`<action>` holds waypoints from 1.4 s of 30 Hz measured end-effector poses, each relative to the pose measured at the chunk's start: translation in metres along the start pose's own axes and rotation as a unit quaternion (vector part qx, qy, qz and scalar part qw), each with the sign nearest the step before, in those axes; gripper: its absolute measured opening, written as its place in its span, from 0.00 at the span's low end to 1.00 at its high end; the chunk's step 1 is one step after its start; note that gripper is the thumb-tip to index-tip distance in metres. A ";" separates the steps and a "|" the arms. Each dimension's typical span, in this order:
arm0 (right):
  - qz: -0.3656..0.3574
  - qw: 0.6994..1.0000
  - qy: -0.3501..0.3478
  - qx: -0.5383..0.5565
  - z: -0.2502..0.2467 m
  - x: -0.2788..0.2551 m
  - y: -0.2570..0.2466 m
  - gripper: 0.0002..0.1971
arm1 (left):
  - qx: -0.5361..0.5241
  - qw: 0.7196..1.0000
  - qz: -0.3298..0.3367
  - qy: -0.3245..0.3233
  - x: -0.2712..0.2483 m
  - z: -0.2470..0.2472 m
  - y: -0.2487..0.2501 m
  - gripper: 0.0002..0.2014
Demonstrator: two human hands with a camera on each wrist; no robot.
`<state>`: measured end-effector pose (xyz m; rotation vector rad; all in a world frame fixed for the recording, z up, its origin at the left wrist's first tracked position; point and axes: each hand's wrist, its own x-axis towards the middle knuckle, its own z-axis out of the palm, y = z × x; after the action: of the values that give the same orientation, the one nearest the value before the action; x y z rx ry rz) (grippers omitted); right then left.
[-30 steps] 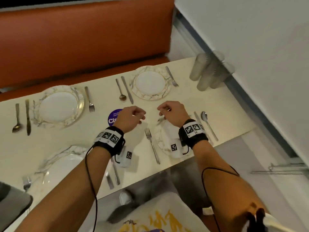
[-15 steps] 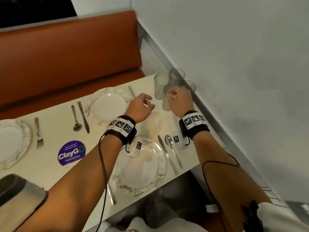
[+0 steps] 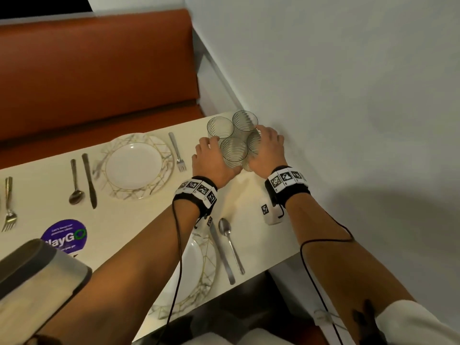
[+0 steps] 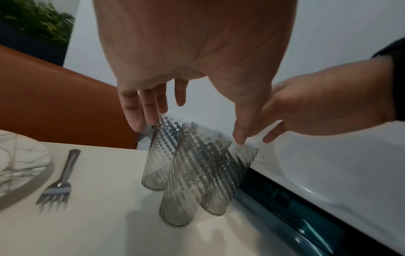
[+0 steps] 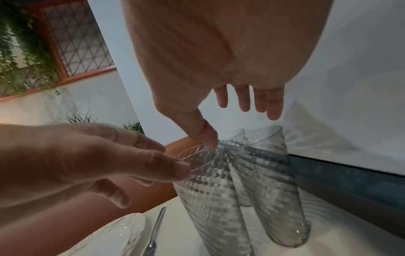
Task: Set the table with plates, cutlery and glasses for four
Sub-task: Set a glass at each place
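- Half a second earlier only the right hand (image 3: 267, 148) had been at the four glasses (image 3: 234, 135), with the left hand (image 3: 211, 160) short of them; at this moment both hands flanked the cluster, one on each side.
- A second earlier both hands had hovered over the near plate (image 3: 196, 265), so the cutlery stage appeared finished and the glasses were the step in hand.
- The glasses stood upright and bunched together, touching one another, at the far right corner of the tabletop (image 3: 139, 220), close against the wall (image 3: 348, 95).
- The left fingers (image 4: 140, 110) were spread and fairly straight; their tips touched the rim of the left-hand glass, and the thumb reached toward the nearest one, but nothing was yet clasped.
- The right fingers (image 5: 260, 100) hung extended above the glasses nearest the wall, the thumb tip resting at a rim; no firm hold was visible there either.
- Every glass was empty, and the far plate (image 3: 134, 165) held nothing.
- The far plate had a fork (image 3: 177, 153) just to its right, a knife (image 3: 89, 183) and spoon (image 3: 74, 185) to its left; another knife and spoon lay beside the near plate.
- In my judgement, the four glasses remained undistributed, so each setting lacked one.
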<state>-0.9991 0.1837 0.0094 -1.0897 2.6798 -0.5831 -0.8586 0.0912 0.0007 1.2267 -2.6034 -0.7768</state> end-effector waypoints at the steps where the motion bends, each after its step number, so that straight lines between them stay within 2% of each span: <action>1: -0.005 1.000 -0.003 -0.004 0.000 0.002 0.002 0.42 | 0.017 1.000 0.004 0.006 0.003 0.002 0.003 0.51; 6: -0.006 0.999 -0.040 -0.018 -0.003 0.013 0.008 0.47 | 0.089 0.995 0.044 0.007 0.018 0.009 0.014 0.47; 11: 0.009 0.996 -0.077 -0.042 -0.003 0.025 0.011 0.49 | 0.047 0.997 0.060 0.007 0.020 0.014 0.014 0.40; 15: 0.026 0.996 -0.070 -0.058 -0.001 0.031 0.009 0.48 | 0.031 0.998 0.062 0.005 0.012 0.015 0.005 0.44; 20: 0.060 0.995 -0.058 -0.052 0.001 0.032 0.005 0.49 | 0.087 0.994 0.059 -0.028 -0.007 0.004 -0.013 0.52; 24: 0.101 0.993 -0.061 -0.031 0.005 0.025 -0.001 0.49 | 0.112 0.991 0.025 -0.072 -0.018 -0.014 -0.030 0.50; 28: 0.119 0.991 -0.068 -0.008 0.009 0.008 -0.020 0.53 | 0.036 0.996 -0.042 -0.069 -0.030 -0.033 -0.051 0.49; 33: 0.073 0.992 -0.104 0.001 0.016 -0.021 -0.076 0.44 | -0.070 0.991 -0.094 -0.064 -0.049 -0.066 -0.091 0.47; 36: 0.012 0.991 -0.134 0.018 0.030 -0.043 -0.124 0.42 | -0.102 0.988 -0.111 -0.035 -0.068 -0.090 -0.124 0.46; 42: -0.092 0.977 -0.186 0.056 0.089 -0.105 -0.250 0.40 | -0.075 0.987 -0.141 0.022 -0.127 -0.154 -0.236 0.44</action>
<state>-0.7391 0.0693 0.0387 -1.2803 2.2178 -0.4934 -0.5630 0.0035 0.0189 1.5649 -2.3157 -0.9630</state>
